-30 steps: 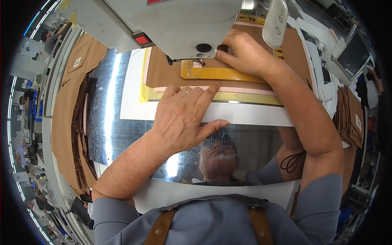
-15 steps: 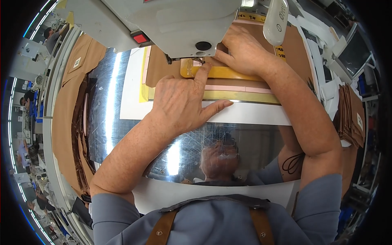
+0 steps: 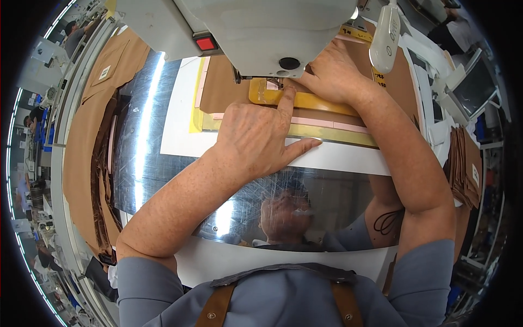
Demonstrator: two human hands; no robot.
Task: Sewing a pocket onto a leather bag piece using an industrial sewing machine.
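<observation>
In the head view, the chief change is at the left hand (image 3: 253, 131). A second ago its fingers lay along the pink strips (image 3: 316, 122) at the near edge of the brown panel (image 3: 218, 90); now its index finger points straight out across the bar of the yellow frame (image 3: 321, 103), the tip just beside the small metal foot (image 3: 277, 83) under the sewing machine head (image 3: 261, 38). It was already there half a second ago. The left grip is loose: thumb spread toward the right, index out, the other fingers bent, with nothing seen pinched between them.

The right hand (image 3: 338, 73) remains over the far side of the frame. Its fingertips are partly hidden by the machine head, so I cannot tell how closed that grip is or whether it has hold of anything.

The frame lies on the panel, well back from the near edge of the polished metal desk (image 3: 158, 169), with its left end below the foot. It has hardly shifted against the foot, though the whole view has moved a little. I judge the change to be one of steadying by the foot, with little advance in the work itself.
</observation>
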